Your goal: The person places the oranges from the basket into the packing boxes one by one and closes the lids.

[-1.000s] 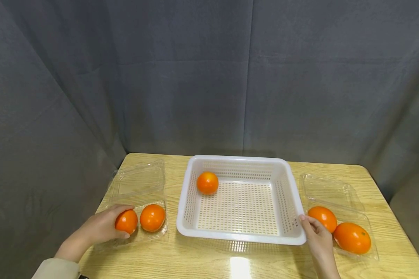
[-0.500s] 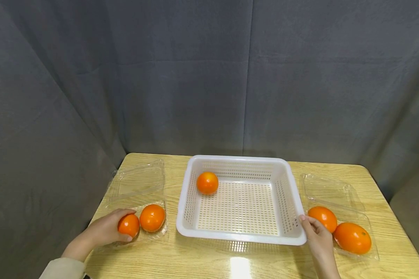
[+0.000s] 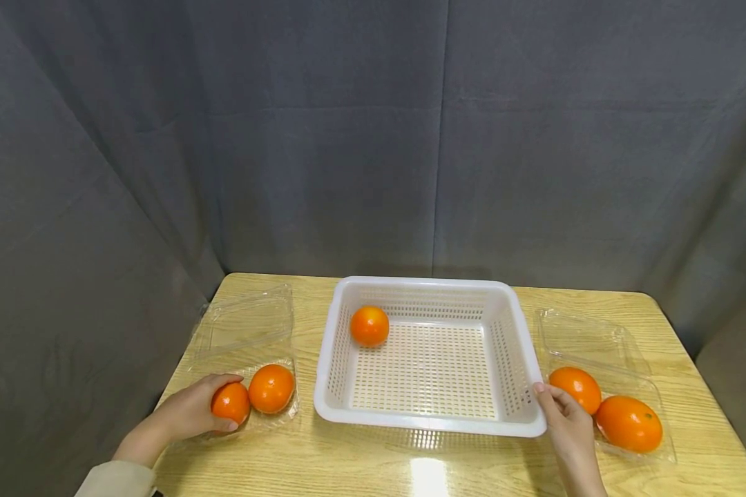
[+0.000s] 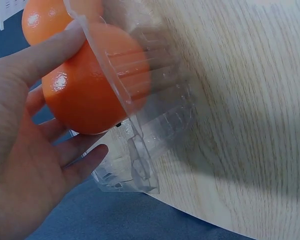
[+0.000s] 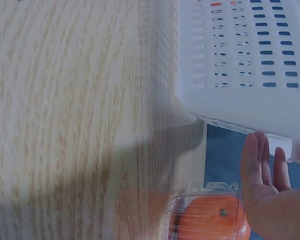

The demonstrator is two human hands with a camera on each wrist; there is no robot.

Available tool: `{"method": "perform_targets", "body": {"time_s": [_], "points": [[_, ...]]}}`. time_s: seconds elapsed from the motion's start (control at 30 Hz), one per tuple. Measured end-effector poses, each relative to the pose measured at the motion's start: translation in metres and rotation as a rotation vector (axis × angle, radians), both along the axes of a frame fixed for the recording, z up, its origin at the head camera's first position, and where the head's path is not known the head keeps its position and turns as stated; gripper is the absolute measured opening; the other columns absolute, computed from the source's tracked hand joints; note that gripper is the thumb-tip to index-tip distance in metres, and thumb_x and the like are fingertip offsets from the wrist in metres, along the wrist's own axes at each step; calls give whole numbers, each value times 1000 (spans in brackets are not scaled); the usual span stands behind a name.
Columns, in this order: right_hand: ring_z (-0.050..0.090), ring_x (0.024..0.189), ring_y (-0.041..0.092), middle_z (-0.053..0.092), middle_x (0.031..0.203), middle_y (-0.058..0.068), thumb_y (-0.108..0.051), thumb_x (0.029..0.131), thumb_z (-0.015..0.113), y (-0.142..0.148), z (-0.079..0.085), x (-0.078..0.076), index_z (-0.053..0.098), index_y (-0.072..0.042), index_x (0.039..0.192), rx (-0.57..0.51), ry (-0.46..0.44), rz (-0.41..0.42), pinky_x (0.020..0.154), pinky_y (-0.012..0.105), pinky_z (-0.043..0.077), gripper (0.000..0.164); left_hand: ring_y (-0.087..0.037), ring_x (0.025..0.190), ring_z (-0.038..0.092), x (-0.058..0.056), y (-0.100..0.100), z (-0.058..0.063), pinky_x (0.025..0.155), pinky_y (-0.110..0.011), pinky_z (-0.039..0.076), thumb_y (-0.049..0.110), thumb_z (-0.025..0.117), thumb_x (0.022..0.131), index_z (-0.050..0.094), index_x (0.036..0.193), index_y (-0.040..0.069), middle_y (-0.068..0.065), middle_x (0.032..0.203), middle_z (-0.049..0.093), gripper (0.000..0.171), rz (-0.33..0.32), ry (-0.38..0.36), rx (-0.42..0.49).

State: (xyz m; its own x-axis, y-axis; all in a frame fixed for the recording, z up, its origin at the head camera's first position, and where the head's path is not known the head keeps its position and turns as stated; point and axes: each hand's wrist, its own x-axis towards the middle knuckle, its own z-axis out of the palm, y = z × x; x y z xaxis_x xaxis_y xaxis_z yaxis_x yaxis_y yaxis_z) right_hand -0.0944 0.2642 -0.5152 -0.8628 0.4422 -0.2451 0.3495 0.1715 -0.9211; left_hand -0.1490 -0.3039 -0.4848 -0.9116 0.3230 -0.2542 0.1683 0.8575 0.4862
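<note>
My left hand (image 3: pixel 189 408) grips an orange (image 3: pixel 231 403) in the base of an opened clear plastic clamshell (image 3: pixel 286 414). A second orange (image 3: pixel 271 388) sits against it on the right. In the left wrist view the thumb lies over the gripped orange (image 4: pixel 95 85), with the box's clear wall in front of part of it. My right hand (image 3: pixel 567 424) pinches the front right rim of a white perforated basket (image 3: pixel 435 422). Inside that basket, one orange (image 3: pixel 369 326) rests at the back left. In the right wrist view the fingers (image 5: pixel 252 160) reach under the rim.
Beside my right hand, another opened clamshell (image 3: pixel 597 345) holds two oranges (image 3: pixel 575 388), partly behind the hand. Everything stands on a wood-grain table (image 3: pixel 323 469). A grey curtain (image 3: pixel 360 152) hangs behind it and along the left side.
My left hand shifts slightly right and down, bringing its orange up against the second one. The right hand and basket stay in place.
</note>
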Motion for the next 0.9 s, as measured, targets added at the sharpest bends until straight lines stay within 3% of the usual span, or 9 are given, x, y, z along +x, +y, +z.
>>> {"method": "perform_targets", "body": {"time_s": [0.53, 0.9], "points": [[60, 77, -4, 70, 104, 4, -45, 100, 54, 1, 0, 0, 51, 7, 133, -10, -26, 10, 68, 17, 52, 62, -42, 116, 55, -1, -3, 0, 88, -56, 49, 32, 90, 72, 53, 139, 2, -24, 133, 54, 83, 18, -16, 26], [59, 78, -5, 69, 102, 1, -45, 100, 54, 0, 2, 1, 51, 6, 134, -19, -36, 9, 69, 16, 51, 62, -47, 122, 51, -1, 2, 16, 90, -55, 49, 30, 86, 77, 54, 138, 3, -25, 137, 52, 74, 38, -9, 60]]}}
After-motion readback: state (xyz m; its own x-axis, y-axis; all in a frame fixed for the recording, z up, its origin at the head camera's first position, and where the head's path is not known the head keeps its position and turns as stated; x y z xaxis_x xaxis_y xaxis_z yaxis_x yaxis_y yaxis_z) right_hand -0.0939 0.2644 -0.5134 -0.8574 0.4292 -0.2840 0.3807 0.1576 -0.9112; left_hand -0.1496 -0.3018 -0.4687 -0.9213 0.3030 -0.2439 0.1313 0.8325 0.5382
